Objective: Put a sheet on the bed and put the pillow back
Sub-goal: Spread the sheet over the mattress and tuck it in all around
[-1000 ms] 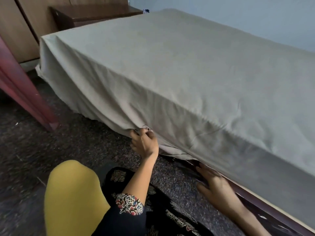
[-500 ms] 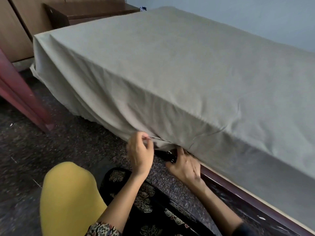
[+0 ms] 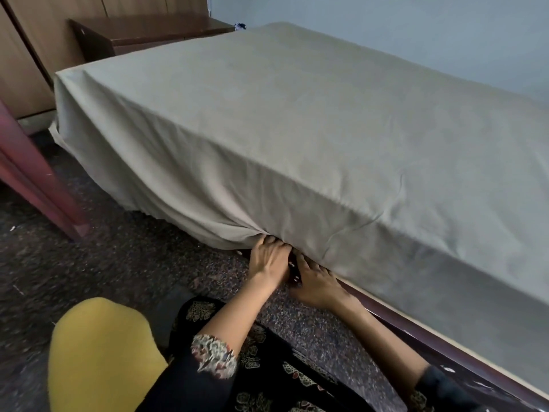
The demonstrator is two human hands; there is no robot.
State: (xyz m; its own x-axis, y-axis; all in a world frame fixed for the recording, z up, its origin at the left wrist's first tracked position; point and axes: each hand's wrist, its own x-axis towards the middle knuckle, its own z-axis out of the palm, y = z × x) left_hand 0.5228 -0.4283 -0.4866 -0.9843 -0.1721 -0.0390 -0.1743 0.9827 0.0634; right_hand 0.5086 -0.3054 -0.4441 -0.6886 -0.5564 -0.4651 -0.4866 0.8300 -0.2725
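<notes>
- the sheet (image 3: 297,129), a plain grey-beige cloth, lies spread over the whole top of the bed and hangs down its near side and its far-left end.
- along the right part of the near side the hem ends just above the bed (image 3: 445,331) frame, a dark reddish-brown rail with a pale strip above it; to the left the cloth hangs looser, in long slanting folds.
- the folds run together to one bunched spot at the lower edge of the near side, where both hands meet.
- the left hand (image 3: 269,258) is at that spot, knuckles up, fingers curled into the gathered hem and grasping the sheet; its fingertips are hidden in the cloth.
- the right hand (image 3: 316,282) is just beside it, nearly touching, palm down and low by the frame; its fingers lie fairly straight, unclenched, with the tips slid under the sheet's edge.
- the left forearm comes out of a dark sleeve with a flowered cuff (image 3: 214,356).
- below the arms is a dark patterned garment (image 3: 267,367) and, at the lower left, a knee in yellow cloth (image 3: 101,352).
- the floor (image 3: 133,263) is dark and speckled.
- a maroon wooden piece (image 3: 35,179) slants in at the left edge.
- past the bed's far end stand a dark brown cabinet (image 3: 142,34) and light wooden panels (image 3: 29,55); a pale blue wall (image 3: 416,34) runs along the far side.
</notes>
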